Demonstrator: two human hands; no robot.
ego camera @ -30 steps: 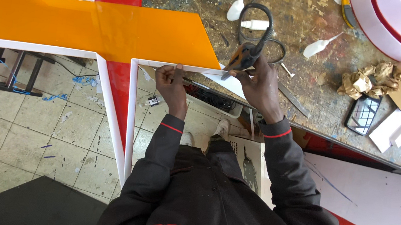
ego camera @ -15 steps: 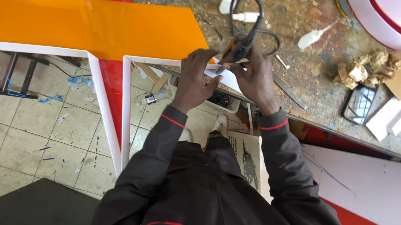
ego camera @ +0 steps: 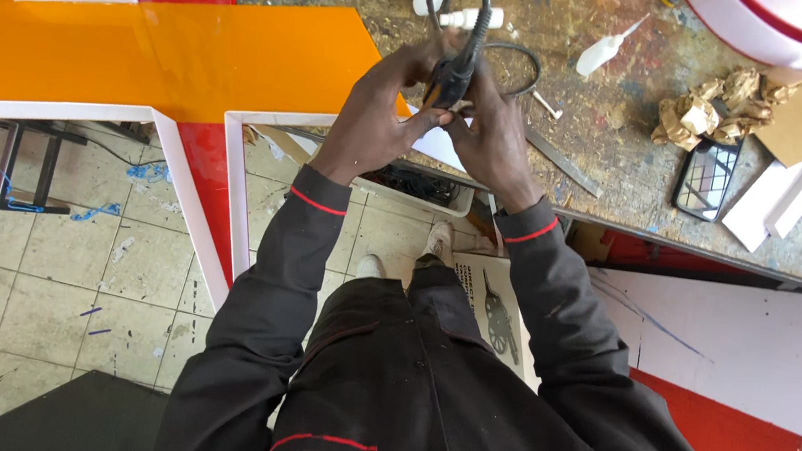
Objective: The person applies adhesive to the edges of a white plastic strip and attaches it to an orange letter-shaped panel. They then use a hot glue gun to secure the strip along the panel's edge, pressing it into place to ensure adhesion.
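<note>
Both my hands are closed around a small black hand tool [ego camera: 450,78] with an orange band near its lower end, held up just above the near edge of the worktop [ego camera: 620,160]. My left hand [ego camera: 380,102] wraps it from the side, fingers curled over the body; my right hand [ego camera: 488,125] clamps it from the other side, thumb up along the casing. Its black cord [ego camera: 471,7] loops away over the worktop behind it (I cannot tell where it ends).

I judge this to be the readying step: the tool is gripped and being settled in my hands, its tip not yet on anything. The orange panel [ego camera: 169,53] with its white edging [ego camera: 229,186] lies just beside my left hand. The next move, I'd say, calls for a firm one-handed hold on the tool, the cord kept free, and the other hand steadying the panel's edge.
</note>
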